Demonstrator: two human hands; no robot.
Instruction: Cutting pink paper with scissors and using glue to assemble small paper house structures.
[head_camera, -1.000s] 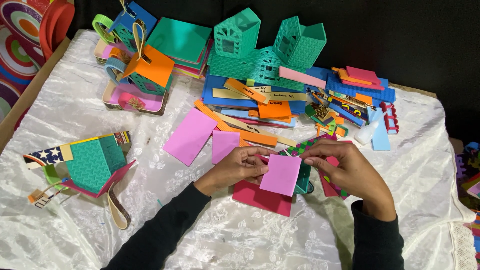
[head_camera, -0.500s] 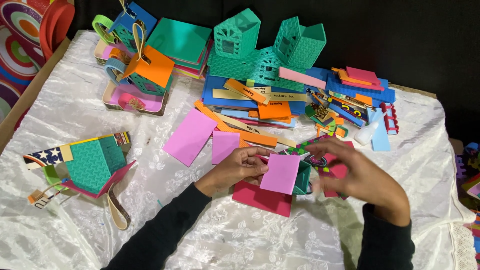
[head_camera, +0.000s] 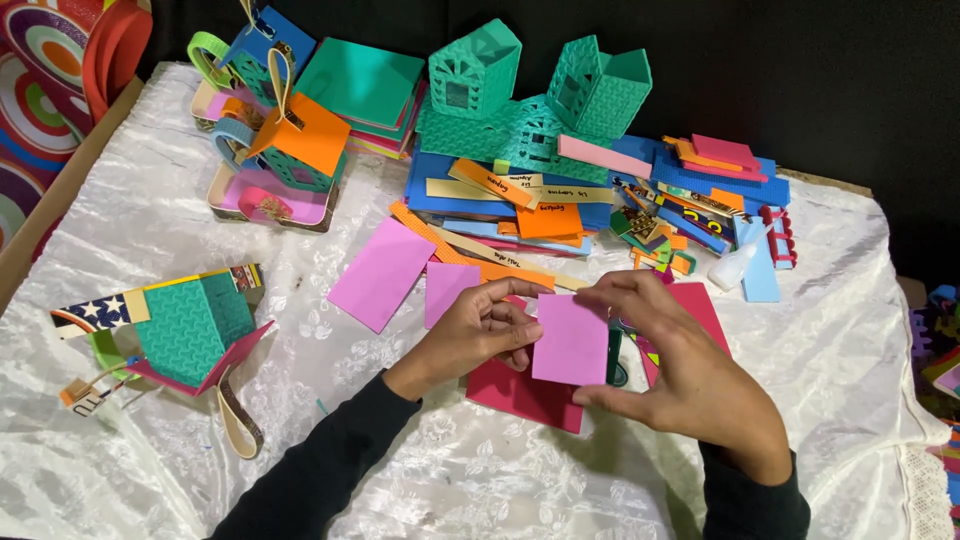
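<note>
I have both hands pinched on a small pink foam square (head_camera: 570, 340): my left hand (head_camera: 478, 330) grips its left edge, my right hand (head_camera: 685, 375) its right and bottom. It hovers just above a red sheet (head_camera: 520, 395) on the white tablecloth (head_camera: 180, 240). I judge this the positioning step; the next move needs edges lined up squarely.
</note>
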